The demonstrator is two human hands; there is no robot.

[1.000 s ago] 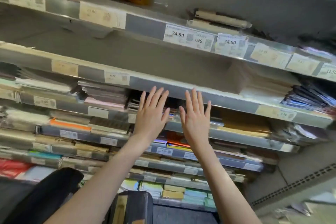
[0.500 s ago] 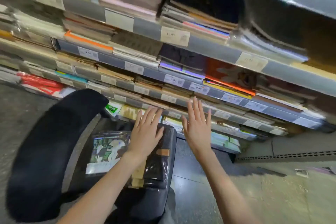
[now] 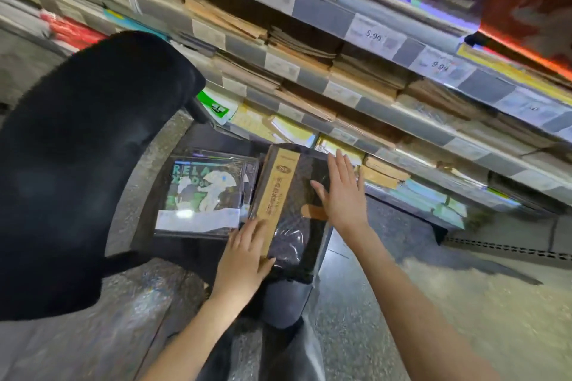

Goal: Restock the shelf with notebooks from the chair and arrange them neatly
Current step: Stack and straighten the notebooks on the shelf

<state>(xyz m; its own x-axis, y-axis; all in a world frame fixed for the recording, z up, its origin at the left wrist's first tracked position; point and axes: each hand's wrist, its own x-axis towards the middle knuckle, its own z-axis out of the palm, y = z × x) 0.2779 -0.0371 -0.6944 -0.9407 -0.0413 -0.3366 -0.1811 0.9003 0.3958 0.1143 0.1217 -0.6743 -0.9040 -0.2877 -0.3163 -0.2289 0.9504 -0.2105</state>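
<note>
On the seat of a black chair [image 3: 80, 164] lie two wrapped packs of notebooks. The right one is a dark notebook pack [image 3: 291, 219] with a tan strip along its left side. The left one is a dark illustrated pack [image 3: 204, 195] with green lettering and a white band. My left hand [image 3: 244, 257] rests with straight fingers on the near left corner of the dark pack. My right hand [image 3: 340, 192] lies flat with spread fingers against that pack's right edge. The shelves [image 3: 383, 108] full of stacked notebooks rise just beyond the chair.
Several shelf tiers carry price tags such as 9.90 [image 3: 374, 37] and hold brown, yellow and colourful stacks. The chair's backrest bulges at the left. Grey speckled floor [image 3: 464, 303] spreads to the right, with a black floor strip near the shelf base.
My view dropped from the upper shelves to the chair. Both hands came down from the shelf edge and now sit on either side of the dark notebook pack.
</note>
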